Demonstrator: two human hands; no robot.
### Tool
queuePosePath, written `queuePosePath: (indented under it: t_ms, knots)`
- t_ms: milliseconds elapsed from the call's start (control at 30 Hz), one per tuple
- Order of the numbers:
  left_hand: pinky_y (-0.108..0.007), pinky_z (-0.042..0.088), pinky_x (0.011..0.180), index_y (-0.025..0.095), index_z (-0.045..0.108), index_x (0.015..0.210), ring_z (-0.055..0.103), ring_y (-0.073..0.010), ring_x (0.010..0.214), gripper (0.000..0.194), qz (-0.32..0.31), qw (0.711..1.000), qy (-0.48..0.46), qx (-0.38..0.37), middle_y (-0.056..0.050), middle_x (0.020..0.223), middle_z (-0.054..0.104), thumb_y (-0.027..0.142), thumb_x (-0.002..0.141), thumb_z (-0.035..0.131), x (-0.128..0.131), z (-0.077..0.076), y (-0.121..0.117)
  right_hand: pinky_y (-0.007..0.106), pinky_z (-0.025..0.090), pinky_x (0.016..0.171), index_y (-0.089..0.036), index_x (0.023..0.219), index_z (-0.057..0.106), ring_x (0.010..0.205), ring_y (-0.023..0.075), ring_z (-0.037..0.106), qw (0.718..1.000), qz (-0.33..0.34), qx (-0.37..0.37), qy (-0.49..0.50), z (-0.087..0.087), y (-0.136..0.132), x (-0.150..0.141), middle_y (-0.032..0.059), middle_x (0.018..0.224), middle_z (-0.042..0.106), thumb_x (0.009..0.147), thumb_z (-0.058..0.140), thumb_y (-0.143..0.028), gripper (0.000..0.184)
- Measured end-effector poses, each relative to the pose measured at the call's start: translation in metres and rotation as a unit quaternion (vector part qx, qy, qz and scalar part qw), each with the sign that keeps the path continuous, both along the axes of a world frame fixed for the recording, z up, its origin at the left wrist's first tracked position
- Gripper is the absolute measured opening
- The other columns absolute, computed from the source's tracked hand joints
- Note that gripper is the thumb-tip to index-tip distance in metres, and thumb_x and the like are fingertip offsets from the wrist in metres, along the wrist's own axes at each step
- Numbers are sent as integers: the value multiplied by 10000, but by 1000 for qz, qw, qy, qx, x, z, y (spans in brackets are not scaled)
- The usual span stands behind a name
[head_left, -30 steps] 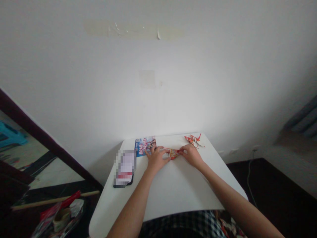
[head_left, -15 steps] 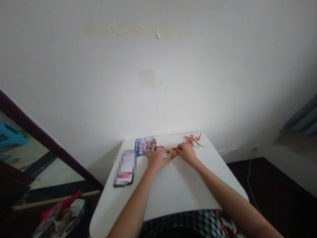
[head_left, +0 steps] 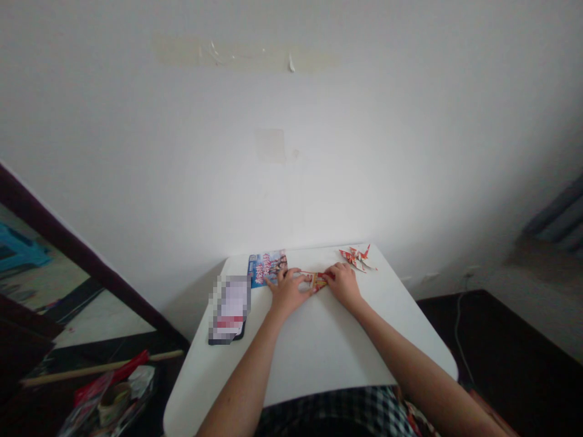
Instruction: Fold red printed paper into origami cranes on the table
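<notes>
A small folded piece of printed paper (head_left: 319,281), red and yellow with a pale part, lies on the white table (head_left: 328,346) between my hands. My left hand (head_left: 288,291) holds its left side down, the fingers spread along the far edge and the thumb at the near edge. At the other end, my right hand (head_left: 342,282) pinches the red tip with thumb and fingers. Parts of the paper are hidden under the fingertips. Beyond my right hand rests a red and white folded paper figure (head_left: 357,257) with pointed ends.
A blue printed sheet (head_left: 262,267) lies flat behind my left hand. Left of it is a phone (head_left: 230,309), its screen blurred out. The table's far edge meets a white wall (head_left: 291,194). On the floor at lower left stands a bin-like container with rubbish (head_left: 113,400).
My right hand has shifted slightly on the paper's right end, and more of the red part shows. My left hand stays in place.
</notes>
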State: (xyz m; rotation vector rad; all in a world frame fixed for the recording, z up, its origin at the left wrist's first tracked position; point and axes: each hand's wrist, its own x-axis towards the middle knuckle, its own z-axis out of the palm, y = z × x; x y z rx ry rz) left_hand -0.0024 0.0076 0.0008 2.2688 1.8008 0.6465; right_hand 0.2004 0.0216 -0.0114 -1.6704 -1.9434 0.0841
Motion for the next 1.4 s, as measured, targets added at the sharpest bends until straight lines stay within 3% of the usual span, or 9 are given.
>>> queuePosePath:
  t_ms: [300,933,1400]
  knots:
    - [-781,146,1142,419,767,1052,404,-372,1372,319,5,1000,-4,0,0,1424,612,591,784,741,1,0,0,382,425,893,-256,923,757,1044,264,563,1000,-3,25,2,-5,1,0,80,982,700,936,650,-319,125]
    - [-834,170,1098,402,765,1065,411,-390,1374,343,13,1000,11,-4,-14,1436,597,575,769,765,5,4,-2,383,378,924,-253,946,757,1087,257,546,999,-32,-24,4,8,-5,-7,68,1036,703,953,639,-317,134]
    - [-801,136,1158,425,770,1083,399,-379,1394,305,22,1000,19,-4,4,1441,606,547,806,738,6,9,-7,347,352,939,-255,955,757,1085,225,545,998,-40,-36,17,10,-8,-7,41,1042,704,958,620,-303,145]
